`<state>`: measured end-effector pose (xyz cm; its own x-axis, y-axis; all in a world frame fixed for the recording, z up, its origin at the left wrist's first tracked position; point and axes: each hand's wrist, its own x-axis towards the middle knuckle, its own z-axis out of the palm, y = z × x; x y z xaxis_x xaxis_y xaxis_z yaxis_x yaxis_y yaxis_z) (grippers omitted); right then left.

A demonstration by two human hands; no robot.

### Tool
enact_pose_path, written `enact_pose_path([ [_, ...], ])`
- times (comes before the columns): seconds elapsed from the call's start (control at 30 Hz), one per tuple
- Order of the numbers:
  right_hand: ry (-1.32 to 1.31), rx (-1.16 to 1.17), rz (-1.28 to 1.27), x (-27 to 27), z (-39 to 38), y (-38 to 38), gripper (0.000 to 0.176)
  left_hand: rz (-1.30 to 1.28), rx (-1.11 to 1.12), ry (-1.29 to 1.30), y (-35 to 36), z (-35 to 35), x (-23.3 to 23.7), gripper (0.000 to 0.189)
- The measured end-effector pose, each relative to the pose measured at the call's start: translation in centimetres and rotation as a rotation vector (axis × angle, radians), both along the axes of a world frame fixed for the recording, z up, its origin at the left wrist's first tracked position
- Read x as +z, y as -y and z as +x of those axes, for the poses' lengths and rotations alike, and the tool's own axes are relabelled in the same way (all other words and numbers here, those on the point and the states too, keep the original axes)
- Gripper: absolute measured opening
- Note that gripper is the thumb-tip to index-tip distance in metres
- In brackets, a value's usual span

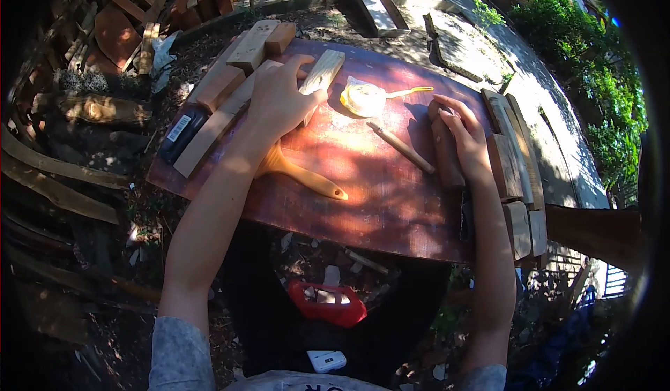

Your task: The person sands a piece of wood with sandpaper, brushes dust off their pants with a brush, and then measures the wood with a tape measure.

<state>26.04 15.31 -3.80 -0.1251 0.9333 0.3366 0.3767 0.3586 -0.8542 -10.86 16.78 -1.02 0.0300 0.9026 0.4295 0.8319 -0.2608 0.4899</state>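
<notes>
My left hand (279,98) is at the far left part of the reddish-brown board (363,213), its thumb and fingers closed around a pale wooden block (325,70). My right hand (466,133) rests at the right side with its fingers curled over a dark brown wooden block (445,147). A brush with a wooden handle (310,179) lies below my left hand; its head is hidden behind my forearm. Between my hands are a plastic-wrapped round tub (364,98), a thin yellow stick (412,92) beside it, and a slim wooden rod (401,148).
Several wooden blocks (222,88) line the board's left side, near a black item with a barcode label (185,136). More wood pieces (504,168) line the right edge. Below sits a red container (328,313) with scraps. Stacked timber (118,35) stands at the upper left.
</notes>
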Motion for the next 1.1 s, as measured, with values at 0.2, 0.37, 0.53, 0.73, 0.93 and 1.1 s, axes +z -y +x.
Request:
enact_pose_path([
  [0.2, -0.040, 0.059, -0.029, 0.0, 0.3, -0.2, 0.036, -0.020, -0.056, 0.174, 0.0, -0.1, 0.3, 0.055],
  [0.37, -0.042, 0.060, -0.023, -0.3, 0.6, -0.5, 0.036, 0.258, -0.217, 0.021, -0.6, -0.7, -0.3, 0.040],
  [0.53, -0.030, 0.041, -0.014, 0.0, 0.3, -0.1, 0.037, 0.152, -0.539, -0.128, 1.2, -0.2, 0.8, 0.025],
  [0.73, -0.043, 0.025, -0.044, 0.2, 0.1, 0.0, 0.036, 0.122, -0.541, -0.174, 0.7, -0.1, -0.6, 0.016],
  [0.93, -0.051, 0.033, -0.034, 0.2, 0.1, 0.1, 0.035, 0.075, -0.507, -0.142, 0.8, -0.5, 0.1, 0.012],
  [1.1, -0.014, -0.014, 0.027, 0.3, -0.6, 0.3, 0.034, 0.191, -0.466, -0.198, 0.5, -0.4, -0.4, 0.011],
])
